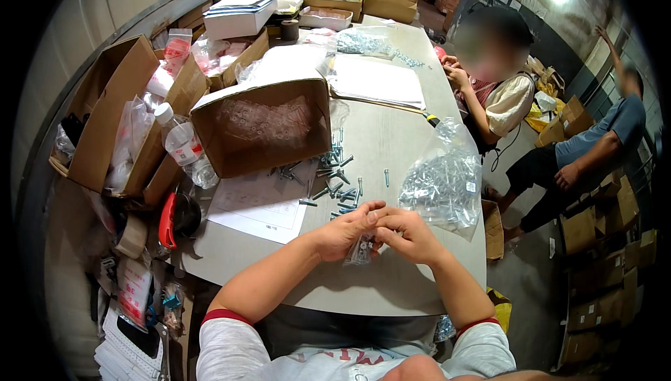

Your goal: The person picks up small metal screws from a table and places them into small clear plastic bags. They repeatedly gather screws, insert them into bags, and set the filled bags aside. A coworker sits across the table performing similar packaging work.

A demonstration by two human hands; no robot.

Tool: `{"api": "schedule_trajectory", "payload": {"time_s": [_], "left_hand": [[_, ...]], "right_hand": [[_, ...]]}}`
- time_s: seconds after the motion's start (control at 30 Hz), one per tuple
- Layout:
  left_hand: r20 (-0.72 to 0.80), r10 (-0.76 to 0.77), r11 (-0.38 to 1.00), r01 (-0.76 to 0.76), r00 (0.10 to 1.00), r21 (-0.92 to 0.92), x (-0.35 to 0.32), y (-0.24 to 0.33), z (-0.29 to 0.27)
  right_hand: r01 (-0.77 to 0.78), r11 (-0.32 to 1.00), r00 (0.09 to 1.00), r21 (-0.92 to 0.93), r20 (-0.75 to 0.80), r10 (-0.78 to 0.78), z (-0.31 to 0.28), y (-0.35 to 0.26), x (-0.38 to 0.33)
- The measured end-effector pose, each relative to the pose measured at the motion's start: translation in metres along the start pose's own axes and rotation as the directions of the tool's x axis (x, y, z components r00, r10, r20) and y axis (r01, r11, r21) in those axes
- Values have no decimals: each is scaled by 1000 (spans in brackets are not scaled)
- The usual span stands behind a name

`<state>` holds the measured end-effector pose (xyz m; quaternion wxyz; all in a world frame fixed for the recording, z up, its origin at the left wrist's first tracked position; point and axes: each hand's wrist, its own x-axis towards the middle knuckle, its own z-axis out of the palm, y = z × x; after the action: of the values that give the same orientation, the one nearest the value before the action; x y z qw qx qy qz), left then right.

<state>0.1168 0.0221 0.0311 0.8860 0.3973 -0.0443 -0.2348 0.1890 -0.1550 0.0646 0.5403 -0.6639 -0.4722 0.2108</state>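
My left hand (347, 233) and my right hand (407, 234) meet at the near part of the table, fingers closed together at the top of a small clear plastic bag (359, 250). Small metal pieces show inside the bag, which hangs below the fingers. Just beyond my hands lies a loose heap of silver bolts (335, 175), with a single bolt (386, 177) apart to its right. A large clear bag of bolts (440, 189) rests right of my right hand. Behind the heap, a tilted cardboard box (210, 140) opens toward me, with several small clear bags (265, 122) in it.
Printed paper (255, 206) lies under the bolts. At left are a plastic bottle (185, 145), a red tape dispenser (168, 220) and cardboard boxes (112, 101). A person (489, 87) sits at the table's right side; another person (601, 136) is farther right. White papers (377, 80) lie farther back.
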Motion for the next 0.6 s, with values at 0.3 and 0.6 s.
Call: {"api": "schedule_trajectory", "payload": {"time_s": [0.3,0.6], "left_hand": [[-119,217,921,-163,969,352,8,0,-3],[-225,511,610,-166,829,775,11,-8,-6]], "right_hand": [[94,905,965,-414,-187,-186,-9,10,1],[-225,962,952,-152,-244,184,-14,2,-1]]}}
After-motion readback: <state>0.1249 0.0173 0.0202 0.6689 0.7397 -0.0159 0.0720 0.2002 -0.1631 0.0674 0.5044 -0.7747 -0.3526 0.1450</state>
